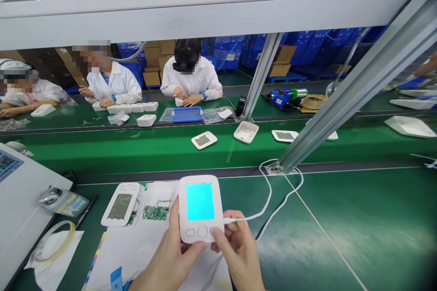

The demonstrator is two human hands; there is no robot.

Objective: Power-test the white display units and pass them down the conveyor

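Observation:
A white handheld monitor (200,232) with a lit cyan screen is held up over the sheet of paper. My left hand (170,254) wraps its left side and lower edge, thumb along the front below the buttons. My right hand (239,250) grips its lower right corner, the thumb on the right-hand button. A white cable (249,217) is plugged into the device's right side, just above my right fingers. To the left lies another white monitor (120,207) with a dark grey screen. Beside it rests a green circuit board (156,212) with wires.
A green conveyor belt (164,145) crosses ahead, carrying white housings and screen units. Several co-workers in white coats sit beyond it. A metal post (327,95) rises at right. Tape (54,241), a metal-topped bottle (64,201) and a white box (27,204) stand left.

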